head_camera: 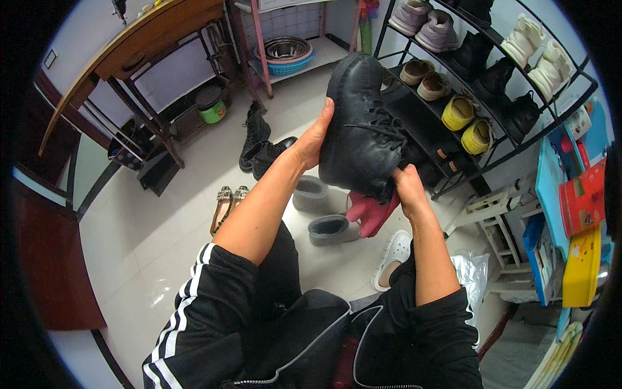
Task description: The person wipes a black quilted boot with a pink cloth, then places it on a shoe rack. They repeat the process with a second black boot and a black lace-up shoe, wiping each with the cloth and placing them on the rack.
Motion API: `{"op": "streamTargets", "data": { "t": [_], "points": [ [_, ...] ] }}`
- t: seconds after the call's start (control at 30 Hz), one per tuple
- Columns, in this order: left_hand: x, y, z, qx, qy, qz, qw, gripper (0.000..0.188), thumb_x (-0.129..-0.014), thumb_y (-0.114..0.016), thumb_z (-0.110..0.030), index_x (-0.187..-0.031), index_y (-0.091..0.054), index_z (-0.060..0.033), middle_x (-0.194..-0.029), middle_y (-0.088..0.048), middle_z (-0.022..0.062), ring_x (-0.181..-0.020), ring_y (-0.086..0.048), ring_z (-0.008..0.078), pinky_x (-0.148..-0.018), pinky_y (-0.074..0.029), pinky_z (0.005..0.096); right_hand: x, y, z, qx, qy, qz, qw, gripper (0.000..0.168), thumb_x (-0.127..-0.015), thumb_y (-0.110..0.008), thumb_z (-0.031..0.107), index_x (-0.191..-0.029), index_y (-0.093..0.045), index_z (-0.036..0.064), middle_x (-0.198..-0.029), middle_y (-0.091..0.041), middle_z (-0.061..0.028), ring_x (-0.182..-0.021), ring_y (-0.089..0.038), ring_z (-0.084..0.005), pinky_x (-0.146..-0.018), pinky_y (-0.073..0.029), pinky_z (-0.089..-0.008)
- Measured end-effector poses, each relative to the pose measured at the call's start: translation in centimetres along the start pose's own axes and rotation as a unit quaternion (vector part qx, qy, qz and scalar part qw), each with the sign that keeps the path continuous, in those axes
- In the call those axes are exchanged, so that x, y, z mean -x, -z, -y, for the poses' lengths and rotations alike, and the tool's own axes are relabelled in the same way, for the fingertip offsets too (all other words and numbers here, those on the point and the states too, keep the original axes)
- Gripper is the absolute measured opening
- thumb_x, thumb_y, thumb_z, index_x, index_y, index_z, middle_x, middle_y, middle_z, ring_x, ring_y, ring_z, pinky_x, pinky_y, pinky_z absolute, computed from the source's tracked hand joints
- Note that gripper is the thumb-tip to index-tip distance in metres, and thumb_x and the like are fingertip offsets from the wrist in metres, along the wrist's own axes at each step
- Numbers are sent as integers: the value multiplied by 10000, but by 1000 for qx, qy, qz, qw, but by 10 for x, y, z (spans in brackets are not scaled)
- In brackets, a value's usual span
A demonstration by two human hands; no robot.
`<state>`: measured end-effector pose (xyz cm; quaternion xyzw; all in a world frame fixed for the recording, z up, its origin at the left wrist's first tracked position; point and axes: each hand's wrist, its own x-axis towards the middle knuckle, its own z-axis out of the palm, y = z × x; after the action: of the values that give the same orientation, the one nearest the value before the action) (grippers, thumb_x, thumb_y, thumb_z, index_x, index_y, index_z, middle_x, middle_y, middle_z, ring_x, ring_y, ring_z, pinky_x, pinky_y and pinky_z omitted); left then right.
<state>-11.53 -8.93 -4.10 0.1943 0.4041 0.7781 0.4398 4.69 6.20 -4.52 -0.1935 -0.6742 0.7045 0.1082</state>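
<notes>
A black leather lace-up boot (357, 141) is held up before me, toe pointing away. My left hand (313, 138) grips its left side, thumb along the edge of the sole. At the boot's ankle end is my right hand (408, 187), fingers partly hidden behind the leather. A pink-red cloth (371, 214) hangs just beneath, beside my right hand; whether my fingers hold it too I cannot tell. Below on the floor stand a pair of grey ankle boots (328, 229), partly covered by the cloth.
Black boots (255, 133) and jewelled sandals (223, 206) stand on the tiled floor to the left. A black metal shoe rack (515, 141) with several pairs stands at the upper right. A wooden sewing table (131, 44) is at the upper left; a white stool (500, 223) stands right.
</notes>
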Motion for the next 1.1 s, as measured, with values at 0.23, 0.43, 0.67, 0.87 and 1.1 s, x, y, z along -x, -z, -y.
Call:
{"op": "streamTargets", "data": {
  "t": [0.23, 0.43, 0.67, 0.87, 1.1],
  "points": [
    [-1, -13, -3, 24, -52, -5, 998, 813, -836, -481, -669, -1354, -409, -46, -1295, -515, 158, -1117, -568, 237, -972, -464, 361, -4, 17, 7, 76, -26, 61, 995, 349, -907, -559, 234, -1142, -593, -23, -1065, -627, -55, -961, -570, -128, -858, -440, -267],
    [-15, 7, -11, 97, -125, -60, 986, 850, -803, -450, -724, -1282, -459, -22, -1215, -560, 186, -1080, -591, 307, -948, -490, 454, -4, 29, 19, 68, 99, -53, 991, 211, -854, -672, 202, -931, -633, 9, -820, -621, -2, -713, -526, -68, -651, -452, -237],
    [-10, 9, -8, 59, -170, -131, 975, 636, -887, -541, -534, -1215, -476, 7, -1110, -587, 140, -976, -611, 216, -850, -529, 362, 22, 8, 46, 28, 178, 56, 982, 346, -821, -691, 132, -1115, -565, 2, -979, -613, -22, -861, -568, -89, -777, -473, -253],
    [-17, -5, 9, -147, -218, -281, 923, 812, -824, -613, -583, -1343, -398, 4, -1127, -564, 152, -1030, -535, 204, -917, -414, 309, 28, -21, 39, 181, 193, 149, 953, 515, -760, -730, 236, -1149, -518, -27, -1088, -568, -156, -1025, -556, -242, -906, -423, -337],
    [-7, -34, 14, -220, -246, -229, 916, 860, -795, -663, -562, -1397, -350, -34, -1141, -559, 165, -1035, -530, 216, -903, -406, 303, 19, -20, 33, 166, 238, 37, 956, 530, -760, -713, 217, -1183, -496, -18, -1143, -539, -194, -1057, -548, -334, -909, -427, -368]
  ]
}}
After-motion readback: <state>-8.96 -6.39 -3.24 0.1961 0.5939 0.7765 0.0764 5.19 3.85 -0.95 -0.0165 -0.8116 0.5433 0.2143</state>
